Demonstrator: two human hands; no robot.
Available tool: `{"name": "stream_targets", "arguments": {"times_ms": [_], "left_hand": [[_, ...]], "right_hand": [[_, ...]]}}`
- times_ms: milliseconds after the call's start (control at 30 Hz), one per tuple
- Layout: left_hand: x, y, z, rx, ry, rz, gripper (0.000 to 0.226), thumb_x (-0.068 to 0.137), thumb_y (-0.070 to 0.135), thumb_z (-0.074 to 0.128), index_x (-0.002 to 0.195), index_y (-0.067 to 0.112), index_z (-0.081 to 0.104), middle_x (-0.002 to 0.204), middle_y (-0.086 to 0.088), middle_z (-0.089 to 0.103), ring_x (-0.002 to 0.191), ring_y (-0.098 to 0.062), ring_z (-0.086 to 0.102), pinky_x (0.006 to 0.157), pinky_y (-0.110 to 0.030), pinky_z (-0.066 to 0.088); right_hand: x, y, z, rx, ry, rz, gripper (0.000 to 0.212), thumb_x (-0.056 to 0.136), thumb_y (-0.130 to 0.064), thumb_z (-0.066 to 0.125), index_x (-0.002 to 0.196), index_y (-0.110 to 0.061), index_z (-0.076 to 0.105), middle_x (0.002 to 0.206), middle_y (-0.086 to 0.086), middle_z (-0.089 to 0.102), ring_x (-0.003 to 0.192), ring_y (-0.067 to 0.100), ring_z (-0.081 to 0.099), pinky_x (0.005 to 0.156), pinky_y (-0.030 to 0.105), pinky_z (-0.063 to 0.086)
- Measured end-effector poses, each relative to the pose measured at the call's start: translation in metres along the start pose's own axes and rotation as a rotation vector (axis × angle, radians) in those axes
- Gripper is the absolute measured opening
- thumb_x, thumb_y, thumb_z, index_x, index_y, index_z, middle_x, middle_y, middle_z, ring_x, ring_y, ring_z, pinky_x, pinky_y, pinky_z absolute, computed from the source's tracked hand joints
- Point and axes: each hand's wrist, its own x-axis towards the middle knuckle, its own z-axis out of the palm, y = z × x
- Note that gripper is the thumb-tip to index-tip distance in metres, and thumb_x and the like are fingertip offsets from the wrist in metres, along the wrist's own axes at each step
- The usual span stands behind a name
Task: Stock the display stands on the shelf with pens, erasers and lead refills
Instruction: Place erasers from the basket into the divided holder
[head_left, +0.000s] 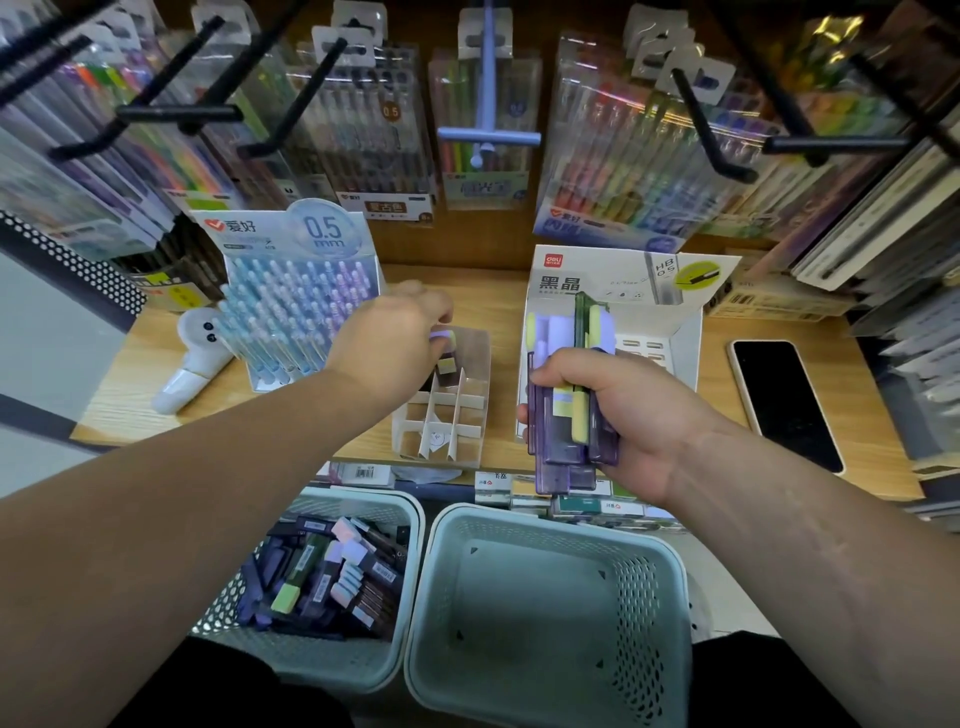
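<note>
My left hand (392, 343) pinches a small purple and yellow eraser (447, 351) over the back cells of a clear gridded display stand (470, 410) on the wooden shelf. A bundle of purple and green stick erasers (569, 410) is gripped in my right hand (618, 415), in front of the white lead refill display stand (680, 343). A pen display stand (298, 306) full of blue and purple pens sits at the left. Below the shelf, the left basket (395, 519) holds several erasers and lead refill cases.
A second basket (550, 525) stands below at the right, with nothing in it. A black phone (784, 400) lies on the shelf's right side, and a white handheld fan (195, 358) at its left. Packs of pens hang on hooks (488, 135) above.
</note>
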Motion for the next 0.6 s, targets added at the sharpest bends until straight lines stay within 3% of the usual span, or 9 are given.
{"name": "stream_targets", "arguments": {"times_ms": [200,433,600], "left_hand": [[-0.0002,-0.0056,0.0016,0.052,-0.037,0.043,0.013,0.088,0.021,0.071,0.096,0.011,0.071,0.097,-0.009,0.064,0.085,-0.032,0.062,0.073,-0.043,0.054],[-0.0042,-0.0048,0.0023,0.126,-0.012,0.135,0.015,0.092,0.026,0.066,0.086,0.012,0.070,0.091,-0.005,0.063,0.075,-0.030,0.064,0.063,-0.042,0.055],[-0.0054,-0.0016,0.0000,0.041,-0.042,0.125,0.012,0.088,0.022,0.070,0.085,0.010,0.068,0.095,-0.005,0.060,0.078,-0.028,0.062,0.064,-0.040,0.054]], "right_hand": [[-0.0003,0.0000,0.0026,-0.002,0.000,0.000,0.006,0.087,-0.005,0.064,0.089,-0.009,0.068,0.075,0.014,0.071,0.063,0.025,0.070,0.069,0.037,0.060],[0.0003,0.0023,0.0006,-0.023,0.035,-0.015,0.008,0.087,-0.005,0.065,0.091,-0.011,0.068,0.072,0.012,0.071,0.065,0.024,0.070,0.067,0.035,0.059],[0.0030,0.0024,-0.0001,-0.020,0.037,-0.027,0.007,0.086,-0.005,0.066,0.089,-0.012,0.067,0.071,0.011,0.070,0.071,0.026,0.071,0.069,0.037,0.059]]}}
